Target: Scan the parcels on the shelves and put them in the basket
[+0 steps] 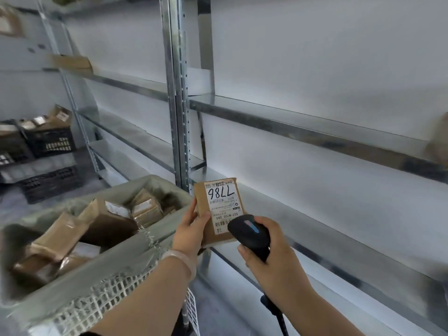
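The left hand [191,229] grips a small cardboard parcel [218,212] by its edge, label [223,204] up — handwritten digits upside down — between the lined basket [135,248] of brown parcels and the metal shelves [315,132]. The right hand [269,253] is wrapped around a black barcode scanner [249,232], its head over the label's lower corner.

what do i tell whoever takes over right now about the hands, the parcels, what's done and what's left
Left hand holds a brown parcel, label up, before the shelves.
Right hand grips the black scanner, aimed at its barcode.
Done: several parcels lie in the lined basket at left.
Left: confirm this scan (cannot tell if it registered), drop it in the basket, then get the upper-left parcel and the blurred far-right parcel from the shelves.
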Demonstrator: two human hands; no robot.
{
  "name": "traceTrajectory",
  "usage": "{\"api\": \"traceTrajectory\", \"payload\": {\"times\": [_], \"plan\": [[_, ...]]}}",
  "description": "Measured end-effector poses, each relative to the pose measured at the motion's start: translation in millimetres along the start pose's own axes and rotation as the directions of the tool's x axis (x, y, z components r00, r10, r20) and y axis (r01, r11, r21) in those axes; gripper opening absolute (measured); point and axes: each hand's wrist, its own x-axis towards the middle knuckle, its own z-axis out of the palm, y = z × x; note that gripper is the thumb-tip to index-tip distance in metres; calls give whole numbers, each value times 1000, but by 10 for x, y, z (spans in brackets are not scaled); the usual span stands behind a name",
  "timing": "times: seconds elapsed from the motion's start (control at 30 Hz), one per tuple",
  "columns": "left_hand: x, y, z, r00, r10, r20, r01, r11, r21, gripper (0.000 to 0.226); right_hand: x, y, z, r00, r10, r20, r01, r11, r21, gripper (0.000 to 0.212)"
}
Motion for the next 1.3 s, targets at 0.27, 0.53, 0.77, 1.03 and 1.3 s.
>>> {"api": "traceTrajectory", "payload": {"times": [0.27, 0.53, 0.77, 1.03, 1.3], "plan": [[639, 279, -1401, 981, -37, -190, 48, 998, 52, 50, 933, -257, 1436, 988, -12, 155, 5, 999, 41, 56], [1218, 469, -2502, 917, -45, -395, 140, 967, 215, 54, 1491, -527, 2723, 937, -9, 350, -19, 997, 77, 56], [1669, 570, -2985, 896, 1, -444, 173, 920, 352, 58, 1880, -656, 3267, 929, 2, 371, -32, 997, 73, 61], [1799, 635, -2812, 939, 156, -307, 74, 780, 621, 62, 2036, -631, 3133, 971, 19, 237, -51, 990, 130, 61], [1683, 765, -1632, 950, 279, 142, -272, 515, 813, 68, 1789, -448, 2198, 997, 75, -29, -69, 983, 169, 62]]}}
